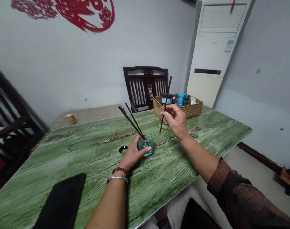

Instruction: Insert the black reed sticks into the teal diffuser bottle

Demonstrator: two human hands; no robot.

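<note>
My left hand (134,152) is wrapped round a small glass diffuser bottle (148,141) with blue-green liquid, which stands on the table. Dark reed sticks (132,122) lean out of the bottle's neck toward the left. In my right hand (176,120), thumb and fingers pinch one more dark reed stick (168,92), held nearly upright to the right of the bottle. Its lower end hangs close to the tabletop. More thin sticks (194,135) lie on the table behind and beside my right wrist. A black ring-shaped cap (123,149) rests just left of my left hand.
A woven basket (192,111) with jars and bottles stands at the back right of the green wood-patterned table (99,165). A black flat object (61,203) lies at the front left. A small wooden cup (70,119) sits far left. Dark wooden chairs (147,71) stand around.
</note>
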